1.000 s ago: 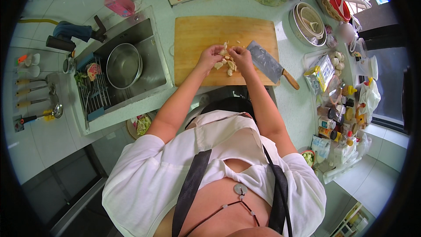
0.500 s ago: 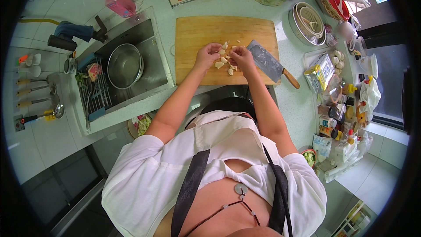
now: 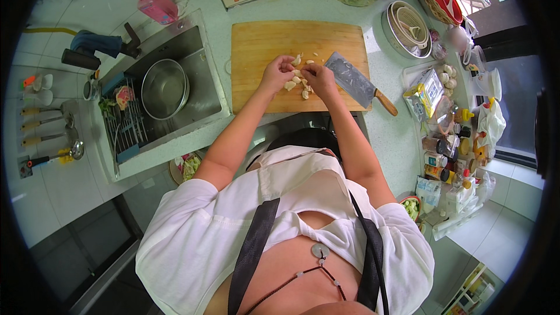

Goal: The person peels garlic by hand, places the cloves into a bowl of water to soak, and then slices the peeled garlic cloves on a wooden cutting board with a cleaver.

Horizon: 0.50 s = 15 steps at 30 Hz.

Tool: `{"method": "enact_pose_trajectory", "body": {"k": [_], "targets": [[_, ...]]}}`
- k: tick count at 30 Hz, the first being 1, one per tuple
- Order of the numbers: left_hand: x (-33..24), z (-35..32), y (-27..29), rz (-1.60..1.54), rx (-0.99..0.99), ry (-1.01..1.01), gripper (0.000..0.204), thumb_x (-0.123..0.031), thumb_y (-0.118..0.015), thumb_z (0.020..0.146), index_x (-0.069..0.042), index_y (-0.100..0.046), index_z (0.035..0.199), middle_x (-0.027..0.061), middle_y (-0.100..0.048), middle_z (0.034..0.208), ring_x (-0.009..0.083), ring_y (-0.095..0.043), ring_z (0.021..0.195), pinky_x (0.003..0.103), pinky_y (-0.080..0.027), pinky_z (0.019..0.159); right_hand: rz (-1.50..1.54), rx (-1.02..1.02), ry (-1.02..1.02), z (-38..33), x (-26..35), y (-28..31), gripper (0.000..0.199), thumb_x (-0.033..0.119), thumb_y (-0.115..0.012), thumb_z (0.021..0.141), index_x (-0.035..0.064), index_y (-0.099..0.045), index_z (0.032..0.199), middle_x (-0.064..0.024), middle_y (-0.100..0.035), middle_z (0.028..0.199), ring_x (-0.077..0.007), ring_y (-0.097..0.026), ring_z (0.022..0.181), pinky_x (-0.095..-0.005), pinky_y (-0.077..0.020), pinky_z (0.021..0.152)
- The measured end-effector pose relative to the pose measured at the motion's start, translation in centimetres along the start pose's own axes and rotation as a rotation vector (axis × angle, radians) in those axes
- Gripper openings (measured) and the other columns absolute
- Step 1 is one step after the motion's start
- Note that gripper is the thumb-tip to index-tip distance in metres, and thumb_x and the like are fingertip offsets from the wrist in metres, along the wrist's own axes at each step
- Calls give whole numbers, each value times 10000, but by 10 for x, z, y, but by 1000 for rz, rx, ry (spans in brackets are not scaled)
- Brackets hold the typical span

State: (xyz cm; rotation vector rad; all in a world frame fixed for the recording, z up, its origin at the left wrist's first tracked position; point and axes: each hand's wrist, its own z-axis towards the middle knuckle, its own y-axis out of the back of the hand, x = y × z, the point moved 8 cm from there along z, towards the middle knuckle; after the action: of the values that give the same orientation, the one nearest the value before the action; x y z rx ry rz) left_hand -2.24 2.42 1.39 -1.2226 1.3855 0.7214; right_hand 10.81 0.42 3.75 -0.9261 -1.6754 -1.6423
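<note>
Both my hands are over a wooden cutting board, close together above a small pile of garlic cloves. My left hand has its fingers bent and pinched at a garlic clove. Its fingertips almost meet those of my right hand, which is also closed in a pinch; the small piece between the fingers is partly hidden. More cloves and bits of skin lie around the fingertips. Right of my right hand a cleaver lies flat, its blade wet and specked, its wooden handle reaching past the board's edge.
On the left, a steel bowl and a drying rack sit in the sink. A pink bottle stands behind it. To the right are nested strainers, garlic bulbs and several seasoning bottles.
The whole view has shifted very slightly. My hands stay at nearly the same spot over the garlic, with only small finger movement; the cleaver has not moved on the board.
</note>
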Motion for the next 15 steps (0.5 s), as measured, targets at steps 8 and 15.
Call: {"method": "enact_pose_trajectory", "body": {"k": [8, 15], "targets": [[-8, -4, -1, -68, 26, 27, 365, 104, -512, 676, -35, -500, 1013, -3, -482, 789, 77, -479, 714, 188, -415, 651, 168, 83, -131, 0, -5, -6, 190, 198, -550, 763, 12, -576, 786, -76, -563, 600, -149, -548, 537, -267, -417, 502], [-10, -2, -3, -135, 42, -73, 351, 125, -492, 668, -31, -506, 983, -11, -467, 780, 73, -470, 727, 181, -400, 691, 537, 158, -292, -2, -23, -20, 185, 204, -528, 802, 21, -554, 783, 7, -509, 588, -59, -461, 492, -205, -354, 436]]}}
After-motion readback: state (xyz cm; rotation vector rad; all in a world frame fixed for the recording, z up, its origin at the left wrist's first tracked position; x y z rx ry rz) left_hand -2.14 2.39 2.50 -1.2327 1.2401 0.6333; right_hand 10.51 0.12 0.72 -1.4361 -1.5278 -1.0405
